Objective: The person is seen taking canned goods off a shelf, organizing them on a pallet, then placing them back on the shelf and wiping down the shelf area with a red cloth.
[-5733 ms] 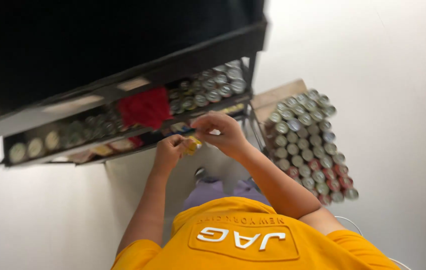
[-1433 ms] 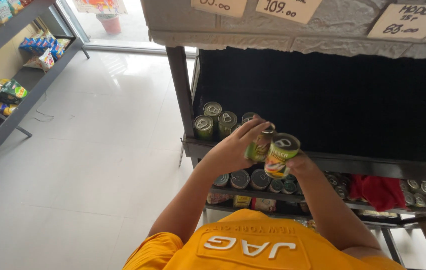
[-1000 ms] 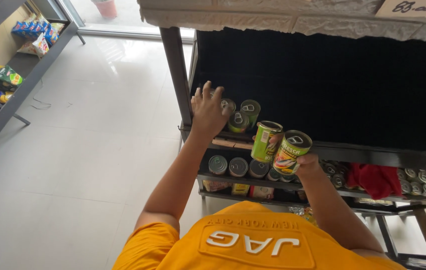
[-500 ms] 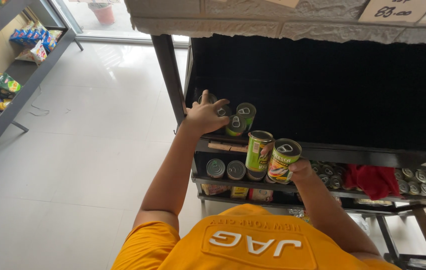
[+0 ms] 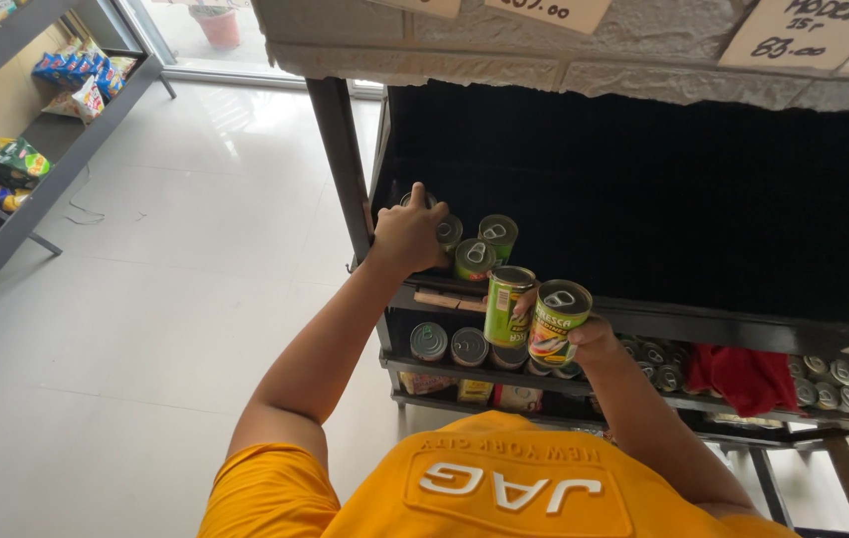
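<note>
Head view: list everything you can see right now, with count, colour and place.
Held cans: two, green labels, in right hand.
Shelf cans: about four, green, left end of black shelf.
Lower cans: many, silver tops, rows below.
Red cloth: one, lower shelf, right.
Price cards: several, tan, top ledge.
Snack packs: several, mixed colours, left rack.
Left hand: on a shelf can.
Right hand: holds two cans.

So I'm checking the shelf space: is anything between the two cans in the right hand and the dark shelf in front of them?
Nothing visible blocks them. The two cans in the right hand sit before bare shelf; the shelved cans and left hand are off to the left.
</note>
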